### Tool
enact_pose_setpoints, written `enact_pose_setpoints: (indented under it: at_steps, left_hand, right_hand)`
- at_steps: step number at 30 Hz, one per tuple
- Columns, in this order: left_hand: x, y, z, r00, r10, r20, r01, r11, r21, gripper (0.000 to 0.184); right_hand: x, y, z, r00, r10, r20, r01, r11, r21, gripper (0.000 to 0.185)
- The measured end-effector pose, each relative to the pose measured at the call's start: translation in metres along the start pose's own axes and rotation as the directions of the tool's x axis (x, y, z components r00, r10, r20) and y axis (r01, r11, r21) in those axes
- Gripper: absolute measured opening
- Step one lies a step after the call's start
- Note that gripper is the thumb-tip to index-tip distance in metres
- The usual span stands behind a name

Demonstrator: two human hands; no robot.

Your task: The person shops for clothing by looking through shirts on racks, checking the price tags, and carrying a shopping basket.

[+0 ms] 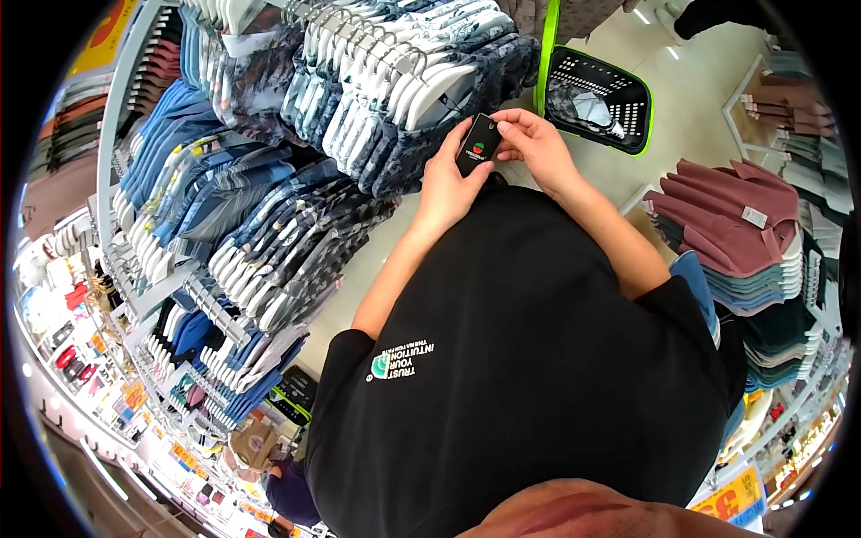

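Note:
My left hand (446, 184) is wrapped round a small black rectangular object (478, 146) with a red-and-green logo and white lettering; the thumb lies along its lower edge. At the object's upper right corner, my right hand (541, 151) pinches with its fingertips, the other fingers curled below. Just beyond both hands hang patterned blue-grey shorts (372, 148) on white hangers (421, 99), close to the left fingers. I cannot make out whether the object is joined to a garment.
A black shopping basket (630, 90) with a green rim holds a grey item in clear wrapping. More garments hang on the metal rack (110, 170) at left. Maroon shirts (726, 215) hang at right. Another person (291, 493) is at lower left.

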State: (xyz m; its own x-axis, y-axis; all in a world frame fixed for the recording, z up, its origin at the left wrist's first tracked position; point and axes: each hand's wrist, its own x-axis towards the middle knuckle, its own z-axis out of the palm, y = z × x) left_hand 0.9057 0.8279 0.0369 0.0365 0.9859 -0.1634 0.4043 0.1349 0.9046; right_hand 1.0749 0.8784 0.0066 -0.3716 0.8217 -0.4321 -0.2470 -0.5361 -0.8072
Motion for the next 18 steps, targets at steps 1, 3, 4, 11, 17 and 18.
enact_pose_setpoints:
  at_steps: [1,3,4,11,17,18]
  left_hand:
    - [0.006,-0.016,0.002,0.995,0.087,-0.056,-0.090,0.995,-0.048,0.056]
    - [0.014,-0.012,-0.011,1.000,-0.023,0.020,0.026,0.984,-0.174,0.051]
    - [0.017,-0.009,-0.018,0.986,-0.126,0.108,0.152,0.949,-0.275,0.047]
    - [0.033,-0.013,-0.042,0.923,-0.230,0.309,0.364,0.782,-0.506,0.025]
    - [0.033,-0.013,-0.048,0.873,-0.211,0.439,0.473,0.582,-0.662,0.032]
    - [0.034,-0.010,-0.050,0.872,-0.204,0.446,0.479,0.548,-0.686,0.035]
  right_hand:
    - [0.003,0.000,-0.002,1.000,-0.002,-0.008,0.002,1.000,-0.004,0.022]
    - [0.007,-0.007,0.000,1.000,-0.003,-0.023,0.002,1.000,-0.023,0.022]
    - [0.008,-0.010,0.002,0.999,-0.013,-0.041,0.011,0.999,-0.031,0.022]
    - [0.012,-0.029,0.027,0.983,-0.172,-0.063,0.147,0.947,-0.287,0.033]
    - [0.004,-0.072,0.025,0.966,-0.122,0.230,0.248,0.697,-0.673,0.059]
    - [0.006,-0.078,0.024,0.947,-0.146,0.287,0.315,0.604,-0.732,0.053]
